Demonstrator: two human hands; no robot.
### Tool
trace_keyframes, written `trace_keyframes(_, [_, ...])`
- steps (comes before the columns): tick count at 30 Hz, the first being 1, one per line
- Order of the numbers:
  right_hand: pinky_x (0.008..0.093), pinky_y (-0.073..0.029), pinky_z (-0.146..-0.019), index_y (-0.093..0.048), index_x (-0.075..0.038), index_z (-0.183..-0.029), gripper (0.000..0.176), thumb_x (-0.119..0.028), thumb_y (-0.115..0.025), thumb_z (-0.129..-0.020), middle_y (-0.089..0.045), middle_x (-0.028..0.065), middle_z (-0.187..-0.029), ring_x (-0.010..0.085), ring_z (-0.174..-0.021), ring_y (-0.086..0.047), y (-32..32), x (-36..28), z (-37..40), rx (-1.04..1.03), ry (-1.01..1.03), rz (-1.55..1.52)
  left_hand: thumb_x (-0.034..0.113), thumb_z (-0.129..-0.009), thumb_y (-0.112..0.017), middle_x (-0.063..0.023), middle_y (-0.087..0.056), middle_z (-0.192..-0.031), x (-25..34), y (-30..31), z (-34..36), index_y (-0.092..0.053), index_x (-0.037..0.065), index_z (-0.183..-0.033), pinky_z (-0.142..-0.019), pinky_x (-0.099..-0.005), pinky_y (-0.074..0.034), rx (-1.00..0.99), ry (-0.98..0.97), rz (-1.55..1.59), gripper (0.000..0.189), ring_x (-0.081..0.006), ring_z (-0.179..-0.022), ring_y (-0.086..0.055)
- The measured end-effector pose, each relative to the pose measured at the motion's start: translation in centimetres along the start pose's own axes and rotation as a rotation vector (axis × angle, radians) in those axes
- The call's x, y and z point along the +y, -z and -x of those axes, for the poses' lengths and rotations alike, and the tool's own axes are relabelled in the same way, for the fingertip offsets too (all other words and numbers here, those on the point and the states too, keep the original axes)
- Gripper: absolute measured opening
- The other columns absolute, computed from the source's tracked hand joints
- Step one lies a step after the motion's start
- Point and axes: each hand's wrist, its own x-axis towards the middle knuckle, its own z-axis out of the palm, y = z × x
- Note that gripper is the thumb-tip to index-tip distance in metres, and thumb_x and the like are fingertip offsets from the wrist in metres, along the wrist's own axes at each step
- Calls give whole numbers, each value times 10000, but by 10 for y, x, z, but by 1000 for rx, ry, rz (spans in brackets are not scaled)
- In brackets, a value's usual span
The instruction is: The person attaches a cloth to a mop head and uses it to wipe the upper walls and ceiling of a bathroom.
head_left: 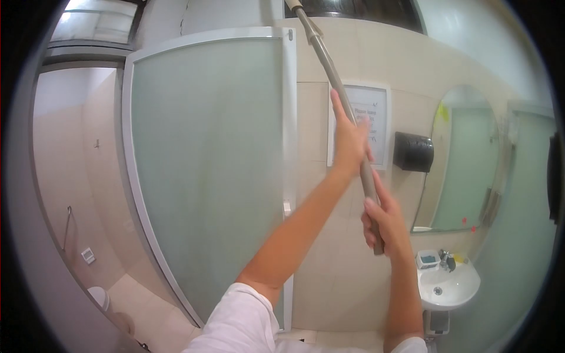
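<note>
A long grey-beige pole [329, 67] runs up and to the left past the top edge, so whatever is at its far end is out of view. My left hand [351, 144] grips the pole partway up, index finger stretched along it. Lower down, my right hand [386, 223] is wrapped round the pole close to its bottom end. Both arms are raised in front of me. Behind the left hand, a white-framed notice [379, 100] hangs on the tiled wall, partly covered by the hand and pole.
A frosted glass door [206, 165] in a white frame stands left of my arms. Right of the pole are a black dispenser [413, 152], an arched mirror [474, 165] and a white sink [462, 288]. A doorway at far left shows part of a toilet [99, 297].
</note>
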Motion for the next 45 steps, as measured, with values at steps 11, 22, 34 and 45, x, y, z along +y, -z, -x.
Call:
trace_keyframes(11, [235,-331,-364,-247,-53,-1426,770,-180,-629,-770,-492,45,-641,93,-433,-418,81,48,170,246,-228,14,46,-863,-531,-155,-366,-1240,-69,-63,145,155,249,-1432,-469,-238,-484,3,-285,-169,914,-123,-571,-494])
trace_keyframes(22, [221,-310,-352,-272,-68,-1423,693,-100,-543,-787,-478,18,-624,77,-395,-385,102,85,154,304,-225,202,-78,-803,-410,-239,-436,-1205,-86,-53,82,216,227,-1406,-426,-309,-485,-35,-90,-99,922,-207,-515,-539])
trace_keyframes(34, [213,-276,-325,-284,-183,-1430,601,-146,-501,-870,-401,-13,-566,63,-359,-320,64,-1,68,190,-83,140,-119,-730,-401,-286,-403,-1259,-15,-51,-39,179,136,-1417,-546,-337,-535,20,-139,-298,935,-346,-984,-541])
trace_keyframes(45, [222,-226,-308,-260,-103,-1429,679,-157,-562,-823,-389,24,-537,77,-350,-279,49,-52,187,322,-139,-51,-83,-751,-453,-235,-347,-1187,34,-72,49,206,83,-1402,-731,-347,-447,-66,-257,-83,941,-296,-855,-493])
